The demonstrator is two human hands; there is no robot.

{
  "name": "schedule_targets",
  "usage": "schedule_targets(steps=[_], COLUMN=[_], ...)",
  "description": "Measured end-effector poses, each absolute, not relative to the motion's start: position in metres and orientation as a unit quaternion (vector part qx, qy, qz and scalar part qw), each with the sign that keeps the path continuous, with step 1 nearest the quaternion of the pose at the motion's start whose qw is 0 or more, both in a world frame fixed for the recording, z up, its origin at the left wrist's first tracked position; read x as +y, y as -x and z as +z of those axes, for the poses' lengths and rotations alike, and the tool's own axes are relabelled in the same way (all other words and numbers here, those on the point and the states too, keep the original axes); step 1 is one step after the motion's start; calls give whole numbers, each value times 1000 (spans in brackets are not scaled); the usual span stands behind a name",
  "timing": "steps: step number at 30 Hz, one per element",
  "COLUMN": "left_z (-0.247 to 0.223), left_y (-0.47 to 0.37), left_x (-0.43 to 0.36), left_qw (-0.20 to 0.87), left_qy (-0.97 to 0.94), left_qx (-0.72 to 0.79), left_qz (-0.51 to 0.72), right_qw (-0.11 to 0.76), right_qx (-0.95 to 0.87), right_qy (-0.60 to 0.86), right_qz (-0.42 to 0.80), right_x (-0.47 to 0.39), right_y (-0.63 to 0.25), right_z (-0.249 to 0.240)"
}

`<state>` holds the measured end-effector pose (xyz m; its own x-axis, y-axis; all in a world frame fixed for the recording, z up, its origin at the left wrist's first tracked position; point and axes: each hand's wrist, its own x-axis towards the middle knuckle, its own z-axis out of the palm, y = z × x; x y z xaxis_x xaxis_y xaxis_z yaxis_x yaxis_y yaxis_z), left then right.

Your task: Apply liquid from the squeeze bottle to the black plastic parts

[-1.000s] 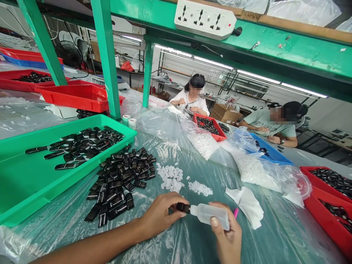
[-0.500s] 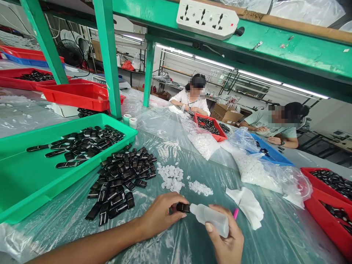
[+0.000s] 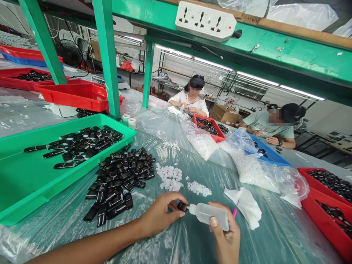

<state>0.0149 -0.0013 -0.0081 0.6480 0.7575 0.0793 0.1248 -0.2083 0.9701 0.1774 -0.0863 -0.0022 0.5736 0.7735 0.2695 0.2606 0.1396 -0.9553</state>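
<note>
My left hand point(image 3: 162, 212) pinches a small glossy black piece point(image 3: 182, 206) between thumb and fingers. Wrapped in my right hand point(image 3: 227, 234) is a translucent white squeeze bottle point(image 3: 211, 215), tipped sideways, its narrow nozzle at the right end of the black piece. A thin pink object point(image 3: 234, 212) shows behind the right fingers. Left of my left hand lies a heap of similar black pieces point(image 3: 118, 179). Just beyond my hands are a pile of larger white flakes point(image 3: 169, 177) and a smaller pile of tiny white bits point(image 3: 199, 188).
A green tray point(image 3: 24, 198) with black pieces stands at left. Crumpled white tissue point(image 3: 246, 209) lies at right, near red bins point(image 3: 327, 220). Bags of white bits point(image 3: 253, 172) sit further back. A green shelf frame point(image 3: 107, 58) rises ahead; two people work across the table.
The black piece has turned slightly in my left fingers. The bottle has shifted a little left and lies more level, its thin nozzle now showing against the piece.
</note>
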Motion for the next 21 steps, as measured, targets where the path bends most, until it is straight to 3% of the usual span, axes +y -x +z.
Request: schedule_targets(steps=[13, 21], left_z=[-7, -6], left_y=[-15, -14], left_x=[-3, -2], left_qw=[508, 478], left_qy=[-748, -776], left_qx=[305, 295], left_qz=[300, 287], right_qw=[640, 621], right_qx=[-445, -417], right_qy=[604, 620], right_qz=[163, 236], right_x=[-90, -88], right_y=[-173, -177], right_z=[-4, 1])
